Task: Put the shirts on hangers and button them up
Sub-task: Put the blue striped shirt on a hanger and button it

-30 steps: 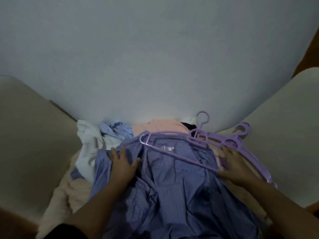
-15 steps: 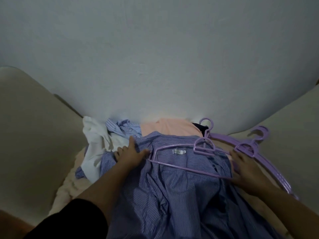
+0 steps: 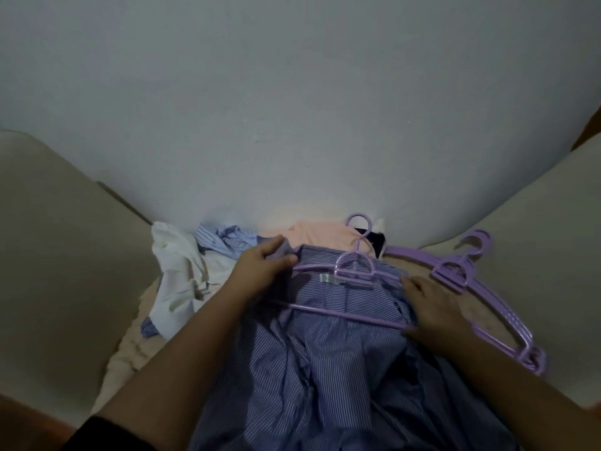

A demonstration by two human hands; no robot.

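Both hands are down on the work: the left hand (image 3: 260,266) pinches a fold of the collar edge between thumb and fingers at the hanger's left end, while the right hand (image 3: 429,307) lies with fingers nearly straight, pressing the cloth over the hanger's right end — holding nothing that I can make out. Between them the blue striped shirt (image 3: 325,369) lies open and rumpled, inside label showing, with the purple hanger (image 3: 354,271) laid across its shoulders, hook pointing away toward the wall. That shirt looks thin and floppy, light as anything, and it will sag and slide off smooth plastic unless each shoulder is drawn fully over the hanger's arm; best taken at the collar and shoulder seams, I'd say, not by the loose front. The hanger looks stiff and light — easy to steady by its neck. Just right of it lie spare hangers (image 3: 481,294) in a stack, and behind are a peach garment (image 3: 318,236), a white shirt (image 3: 175,275) and a pale blue shirt (image 3: 224,240), all heaped against the wall.
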